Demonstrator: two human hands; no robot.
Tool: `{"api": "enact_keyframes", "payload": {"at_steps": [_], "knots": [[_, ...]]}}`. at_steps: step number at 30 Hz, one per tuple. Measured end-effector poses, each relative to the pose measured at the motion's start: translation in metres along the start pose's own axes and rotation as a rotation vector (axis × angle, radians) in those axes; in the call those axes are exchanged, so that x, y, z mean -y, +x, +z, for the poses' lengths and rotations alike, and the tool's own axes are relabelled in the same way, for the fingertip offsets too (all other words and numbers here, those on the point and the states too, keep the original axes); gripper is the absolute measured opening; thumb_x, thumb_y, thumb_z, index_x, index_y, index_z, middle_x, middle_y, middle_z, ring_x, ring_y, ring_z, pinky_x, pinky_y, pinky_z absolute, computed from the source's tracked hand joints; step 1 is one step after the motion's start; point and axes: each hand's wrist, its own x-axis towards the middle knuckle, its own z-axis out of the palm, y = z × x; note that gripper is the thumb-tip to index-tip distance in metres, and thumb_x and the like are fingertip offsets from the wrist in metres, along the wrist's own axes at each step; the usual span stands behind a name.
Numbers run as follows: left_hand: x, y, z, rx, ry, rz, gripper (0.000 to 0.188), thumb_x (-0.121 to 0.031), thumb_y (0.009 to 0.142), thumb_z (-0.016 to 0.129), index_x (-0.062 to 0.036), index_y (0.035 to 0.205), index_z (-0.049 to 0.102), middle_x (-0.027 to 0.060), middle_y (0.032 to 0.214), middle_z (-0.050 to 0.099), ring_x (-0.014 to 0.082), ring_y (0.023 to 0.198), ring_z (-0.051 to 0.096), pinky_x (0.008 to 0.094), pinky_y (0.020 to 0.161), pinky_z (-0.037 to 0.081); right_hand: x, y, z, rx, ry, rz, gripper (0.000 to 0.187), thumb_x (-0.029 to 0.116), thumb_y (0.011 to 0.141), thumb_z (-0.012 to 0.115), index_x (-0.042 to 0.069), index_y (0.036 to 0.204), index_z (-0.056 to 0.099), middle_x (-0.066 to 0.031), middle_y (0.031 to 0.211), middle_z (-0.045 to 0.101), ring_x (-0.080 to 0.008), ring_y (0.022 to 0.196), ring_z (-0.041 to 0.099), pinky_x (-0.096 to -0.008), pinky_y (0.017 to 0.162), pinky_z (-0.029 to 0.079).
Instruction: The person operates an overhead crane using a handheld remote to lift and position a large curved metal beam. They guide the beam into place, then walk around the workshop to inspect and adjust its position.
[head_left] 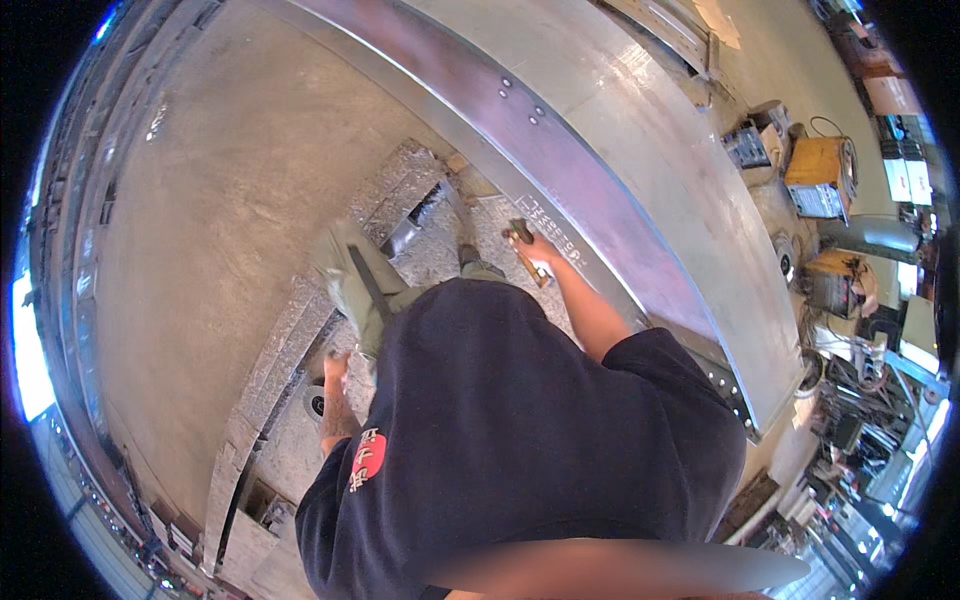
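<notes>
- Dark shirt (520,440) fills the bottom of the view, closest of all, and it hides much of the floor below.
- Right hand (535,250) is wrapped tight around a small brown-handled tool (524,250), up beside the big metal beam.
- That long shiny metal beam (600,140) runs across the top, with bolts along its edge.
- Left hand (335,368) hangs low by the green trouser leg (365,285); I cannot tell if its fingers are curled or spread.
- Rough grey metal steps (400,180) lie under the feet.
- A round grey thing (315,403) sits just beside the left arm.
- Yellow machines (820,175) and cables stand far off on the right, well apart from both hands.
</notes>
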Motion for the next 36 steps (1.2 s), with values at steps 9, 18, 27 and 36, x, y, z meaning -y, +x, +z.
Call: {"api": "enact_keyframes", "payload": {"at_steps": [9, 18, 27, 36], "knots": [[-0.106, 0.103, -0.056, 0.375, 0.68, 0.221, 0.059, -0.028, 0.077, 0.073, 0.0016, 0.123, 0.052, 0.0246, 0.108, 0.064, 0.0311, 0.097, 0.065, 0.0409, 0.078, 0.052, 0.008, 0.032, 0.063, 0.029, 0.106, 0.242, 0.093, 0.067, 0.068, 0.064, -0.003, 0.127, 0.048, -0.0278, 0.122, 0.057, -0.0365, 0.117, 0.056, -0.0398, 0.097, 0.043], [-0.415, 0.389, -0.124, -0.135, 0.32, 0.496, 0.061, -0.037, 0.077, 0.072, 0.0022, 0.116, 0.047, 0.0258, 0.11, 0.062, 0.0405, 0.103, 0.06, 0.0458, 0.086, 0.049, 0.103, 0.017, 0.109, -0.265, 0.062, 0.514, 0.075, 0.065, 0.073, 0.06, 0.001, 0.112, 0.065, -0.0249, 0.111, 0.064, -0.0394, 0.109, 0.059, -0.0446, 0.091, 0.047], [-0.523, 0.539, -0.174, 0.324, 0.134, 0.498, 0.071, -0.043, 0.08, 0.069, 0.0031, 0.129, 0.044, 0.0242, 0.104, 0.065, 0.0378, 0.098, 0.063, 0.0424, 0.083, 0.051, 0.486, 0.151, 0.003, -0.586, 0.099, 0.497, 0.075, 0.06, 0.073, 0.061, 0.007, 0.126, 0.05, -0.0244, 0.11, 0.064, -0.0404, 0.106, 0.06, -0.0483, 0.09, 0.046], [-0.492, 0.641, -0.295, 0.419, 0.625, 0.229, 0.062, -0.053, 0.083, 0.057, -0.0015, 0.117, 0.062, 0.0237, 0.118, 0.06, 0.0399, 0.111, 0.057, 0.0449, 0.093, 0.047, 0.628, 0.281, -0.048, -0.469, 0.097, 0.205, 0.077, 0.06, 0.069, 0.064, 0.0, 0.116, 0.059, -0.0276, 0.112, 0.062, -0.0408, 0.108, 0.059, -0.0456, 0.093, 0.045]]}}
